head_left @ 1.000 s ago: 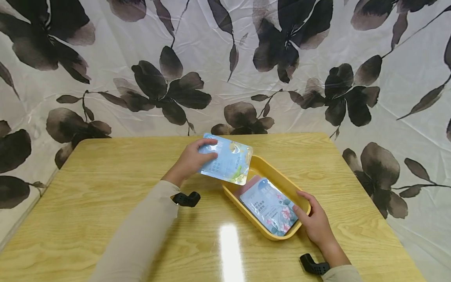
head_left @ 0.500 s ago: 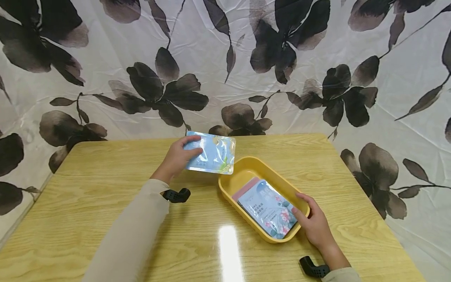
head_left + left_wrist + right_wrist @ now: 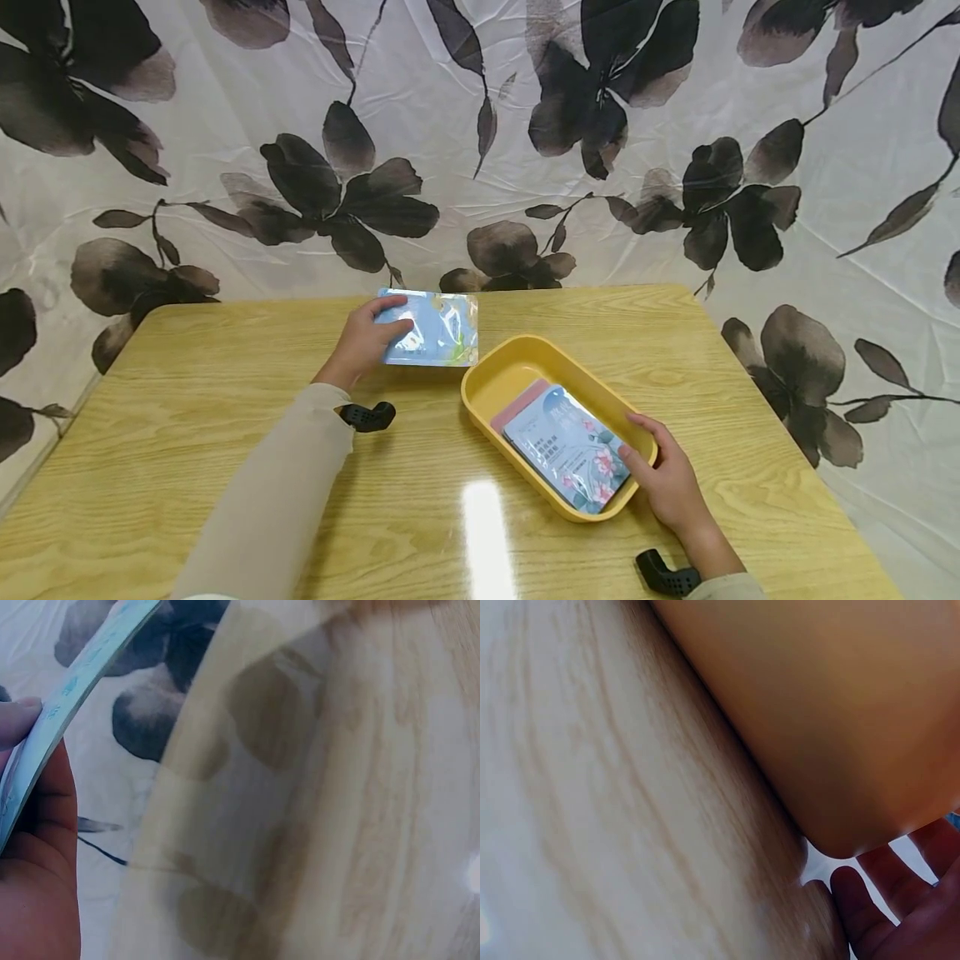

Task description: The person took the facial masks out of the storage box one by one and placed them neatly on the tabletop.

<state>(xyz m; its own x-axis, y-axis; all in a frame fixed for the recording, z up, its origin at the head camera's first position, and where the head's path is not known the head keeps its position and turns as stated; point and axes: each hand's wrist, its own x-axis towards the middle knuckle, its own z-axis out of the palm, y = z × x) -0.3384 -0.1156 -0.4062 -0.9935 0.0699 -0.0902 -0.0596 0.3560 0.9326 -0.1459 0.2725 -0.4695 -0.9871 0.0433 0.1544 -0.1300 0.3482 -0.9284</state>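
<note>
My left hand (image 3: 363,342) pinches a light-blue glossy sachet (image 3: 438,333), like a face-mask packet, thumb on its face near the left edge. The sachet is over the back of the table, just left of the yellow plastic basket (image 3: 487,414); in the left wrist view this sachet (image 3: 75,686) appears nearly edge-on. With my right hand (image 3: 671,479) I grip the basket's near right rim, thumb over the inside. Inside lies a blue sachet with pink flowers (image 3: 566,446), partly covering a pink one (image 3: 519,404). Any sachets further beneath are hidden.
The wood-grain table (image 3: 225,400) carries a bright light reflection in front of the basket. Behind it hangs a white cloth (image 3: 465,100) with dark flowers, close to the table's back edge. A black wrist mount (image 3: 367,417) sits on each wrist.
My left hand has carried the light-blue sachet leftward, from over the basket's far left end to beside it, levelling its tilt. My right hand keeps its grip on the rim.
</note>
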